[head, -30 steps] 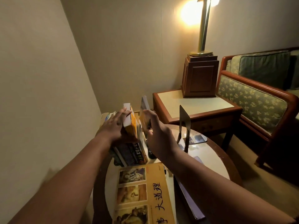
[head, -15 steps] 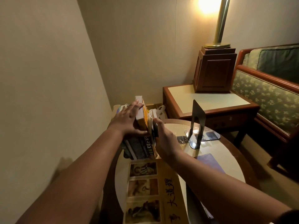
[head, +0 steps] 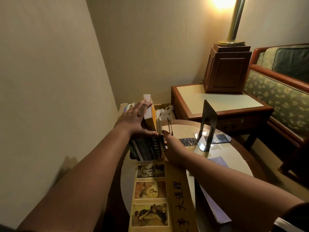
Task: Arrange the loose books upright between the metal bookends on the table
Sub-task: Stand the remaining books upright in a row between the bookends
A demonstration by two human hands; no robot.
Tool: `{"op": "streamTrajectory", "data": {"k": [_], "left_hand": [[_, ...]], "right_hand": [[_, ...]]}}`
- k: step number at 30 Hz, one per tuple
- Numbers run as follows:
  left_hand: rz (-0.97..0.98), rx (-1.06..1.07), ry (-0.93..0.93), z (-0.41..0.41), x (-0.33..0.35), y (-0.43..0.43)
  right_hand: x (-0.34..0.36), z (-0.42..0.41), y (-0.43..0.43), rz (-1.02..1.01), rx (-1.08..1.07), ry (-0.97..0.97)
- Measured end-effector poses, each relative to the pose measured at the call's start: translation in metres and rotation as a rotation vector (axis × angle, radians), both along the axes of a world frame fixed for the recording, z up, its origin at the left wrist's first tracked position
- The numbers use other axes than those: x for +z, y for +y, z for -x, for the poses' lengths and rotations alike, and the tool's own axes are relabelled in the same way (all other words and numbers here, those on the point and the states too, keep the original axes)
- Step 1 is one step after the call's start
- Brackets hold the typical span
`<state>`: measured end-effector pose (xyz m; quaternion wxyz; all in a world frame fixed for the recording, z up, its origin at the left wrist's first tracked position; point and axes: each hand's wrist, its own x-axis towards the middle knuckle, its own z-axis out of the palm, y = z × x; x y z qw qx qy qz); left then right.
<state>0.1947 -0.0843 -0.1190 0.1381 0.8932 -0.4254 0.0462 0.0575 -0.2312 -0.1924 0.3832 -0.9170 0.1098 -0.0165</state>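
Note:
A row of upright books [head: 147, 148] stands at the left of the round glass-topped table [head: 240, 166], with a taller yellow book [head: 151, 119] at its right. My left hand [head: 135, 119] rests flat on the book tops, thumb against the spines. My right hand [head: 173, 146] pinches a thin dark upright plate [head: 169, 126], seemingly a second bookend, against the row's right end; its fingers are hidden. A black metal bookend [head: 208, 118] stands apart to the right. A large yellow book [head: 167, 198] and a purple book [head: 215, 208] lie flat near me.
A wall runs close along the left. Behind the round table are a cardboard box with a plastic bag [head: 164, 113] and a wooden side table [head: 217, 101] bearing a lamp base [head: 225, 71]. An upholstered armchair [head: 280, 97] stands at the right.
My right hand has lowered the thin plate from above the books down against the right end of the row. My left hand has stayed on the book tops.

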Motion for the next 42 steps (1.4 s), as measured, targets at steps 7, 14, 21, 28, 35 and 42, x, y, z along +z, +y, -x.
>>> {"op": "streamTrajectory", "data": {"k": [7,14,21,28,35,42], "left_hand": [[0.007,-0.004,0.003,-0.001,-0.001,0.001],[-0.001,-0.009,0.003,-0.004,-0.002,0.000],[-0.002,-0.002,0.011,-0.002,-0.001,0.000],[0.000,0.015,0.023,0.003,0.002,0.000],[0.002,0.018,0.027,0.006,0.002,0.000],[0.009,0.012,0.034,0.006,0.002,0.000]], "right_hand": [[0.002,-0.001,-0.009,-0.136,0.068,0.125],[-0.010,-0.008,-0.021,-0.178,0.027,0.173],[-0.008,0.036,-0.045,-0.119,0.017,0.078],[0.008,0.091,-0.043,0.183,0.219,-0.020],[-0.003,0.100,-0.022,0.022,0.255,0.173],[-0.006,0.112,-0.050,0.066,0.155,0.115]]}}
